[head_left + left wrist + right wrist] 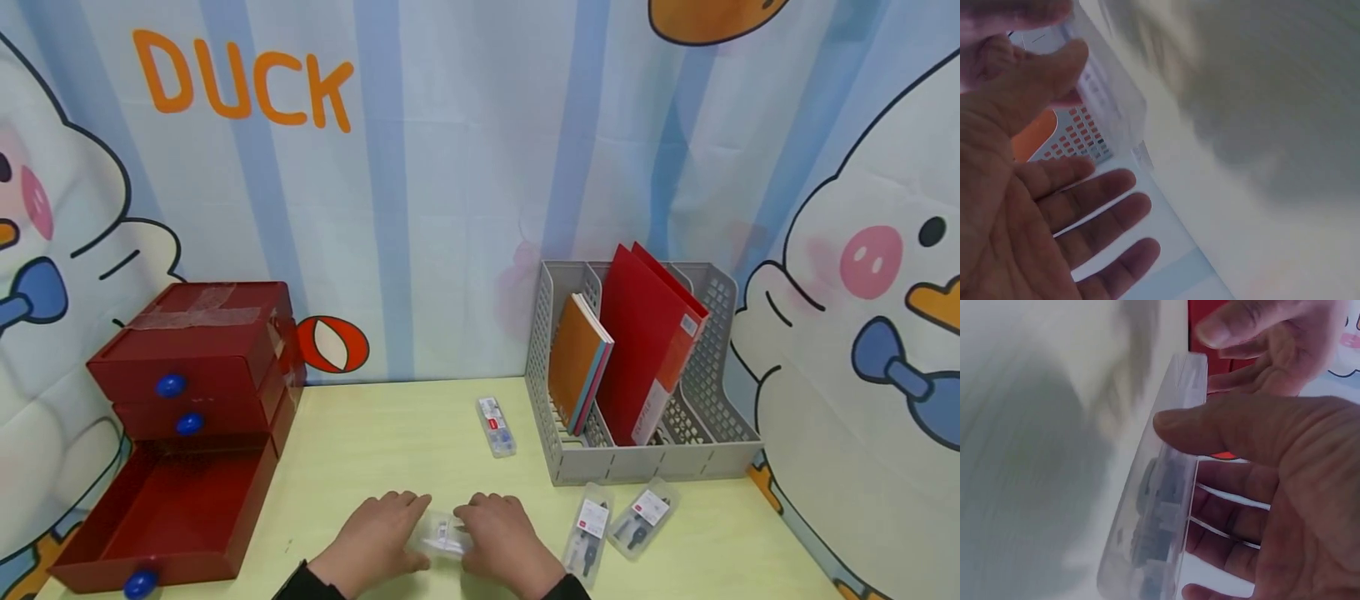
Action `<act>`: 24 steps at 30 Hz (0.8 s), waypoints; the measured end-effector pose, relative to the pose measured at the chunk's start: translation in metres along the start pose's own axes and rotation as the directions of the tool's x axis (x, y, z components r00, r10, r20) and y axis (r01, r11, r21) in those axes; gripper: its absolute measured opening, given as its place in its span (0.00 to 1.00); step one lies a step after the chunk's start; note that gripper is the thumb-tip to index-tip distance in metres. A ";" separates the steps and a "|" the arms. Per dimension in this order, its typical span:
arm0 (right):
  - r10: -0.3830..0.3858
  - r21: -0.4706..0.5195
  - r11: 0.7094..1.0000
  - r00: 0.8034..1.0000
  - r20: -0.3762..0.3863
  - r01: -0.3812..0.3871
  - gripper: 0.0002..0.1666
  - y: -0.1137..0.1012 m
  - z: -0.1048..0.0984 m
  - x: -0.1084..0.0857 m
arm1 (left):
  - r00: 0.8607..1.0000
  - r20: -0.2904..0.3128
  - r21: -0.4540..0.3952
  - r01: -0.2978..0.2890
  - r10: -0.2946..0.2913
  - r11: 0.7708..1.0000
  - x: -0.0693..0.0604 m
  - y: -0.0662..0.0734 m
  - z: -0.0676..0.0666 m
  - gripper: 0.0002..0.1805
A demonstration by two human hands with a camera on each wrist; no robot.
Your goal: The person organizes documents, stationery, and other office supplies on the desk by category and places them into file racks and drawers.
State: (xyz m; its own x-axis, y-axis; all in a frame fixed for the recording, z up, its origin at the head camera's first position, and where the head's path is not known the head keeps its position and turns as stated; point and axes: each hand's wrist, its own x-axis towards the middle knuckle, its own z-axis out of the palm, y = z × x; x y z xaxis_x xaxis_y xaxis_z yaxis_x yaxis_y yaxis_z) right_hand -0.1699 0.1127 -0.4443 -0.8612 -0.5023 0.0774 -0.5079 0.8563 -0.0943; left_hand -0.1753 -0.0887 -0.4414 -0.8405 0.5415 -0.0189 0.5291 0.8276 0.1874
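Note:
A clear plastic case (445,535) is held just above the table between my two hands. In the right wrist view, the thumb of my right hand (506,537) lies on one face of the case (1154,506) with the fingers behind it, pinching it. Dark and white contents show blurrily through the plastic. My left hand (381,533) is at the other end of the case; its fingers (1100,215) are straight and spread in the left wrist view. The left thumb overlaps the case there, though in the right wrist view it appears slightly apart from it.
At left stands a red drawer box (187,358) with blue knobs, its bottom drawer (180,517) pulled out. A grey organizer (660,462) at right holds red folders (648,350) and notebooks (577,358). Labelled cases lie at the back (496,427) and right, including one case (643,518).

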 end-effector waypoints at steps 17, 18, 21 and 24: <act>-0.078 0.054 0.995 0.994 -0.079 0.082 0.26 -0.001 -0.005 -0.001 | 0.993 -0.091 -0.014 -0.082 0.080 0.997 -0.004 -0.001 0.004 0.26; -0.067 0.069 0.995 0.992 -0.103 0.075 0.26 0.000 -0.005 -0.001 | 0.991 -0.115 -0.018 -0.068 0.065 0.998 -0.006 -0.003 0.004 0.26; -0.002 0.120 0.992 0.987 -0.159 0.022 0.28 0.005 -0.006 -0.002 | 0.986 -0.164 -0.032 0.009 -0.014 0.999 -0.011 -0.010 0.000 0.25; 0.076 0.158 0.986 0.981 -0.177 -0.048 0.28 0.011 -0.007 -0.004 | 0.975 -0.178 -0.052 0.126 -0.133 0.991 -0.018 -0.023 -0.008 0.25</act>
State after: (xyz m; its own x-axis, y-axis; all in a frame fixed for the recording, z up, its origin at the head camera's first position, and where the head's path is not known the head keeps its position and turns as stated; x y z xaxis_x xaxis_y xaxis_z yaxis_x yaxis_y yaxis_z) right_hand -0.1721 0.1253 -0.4389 -0.8805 -0.4064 0.2442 -0.4625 0.8495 -0.2540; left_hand -0.1737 -0.1188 -0.4371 -0.9107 0.3916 0.1316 0.4124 0.8804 0.2343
